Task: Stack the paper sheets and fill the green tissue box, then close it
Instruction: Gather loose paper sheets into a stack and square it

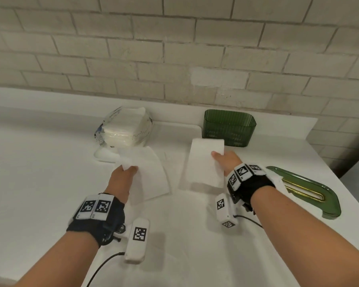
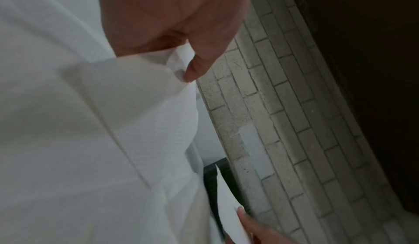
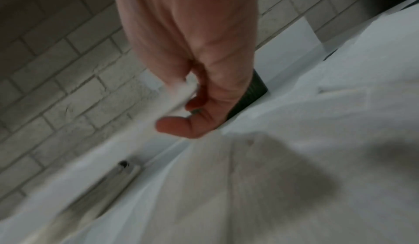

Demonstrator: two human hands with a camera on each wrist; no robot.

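Observation:
My left hand pinches the near corner of a white paper sheet and lifts it off the white counter; the left wrist view shows the thumb on that sheet. My right hand pinches a second folded sheet by its right edge, held just above the counter in front of the open green tissue box. In the right wrist view the fingers curl round the sheet's edge. The green lid with its gold slot lies flat to the right.
A plastic-wrapped pack of white tissues sits at the back, left of the box. A brick wall runs behind the white counter. The counter's right edge lies just past the lid.

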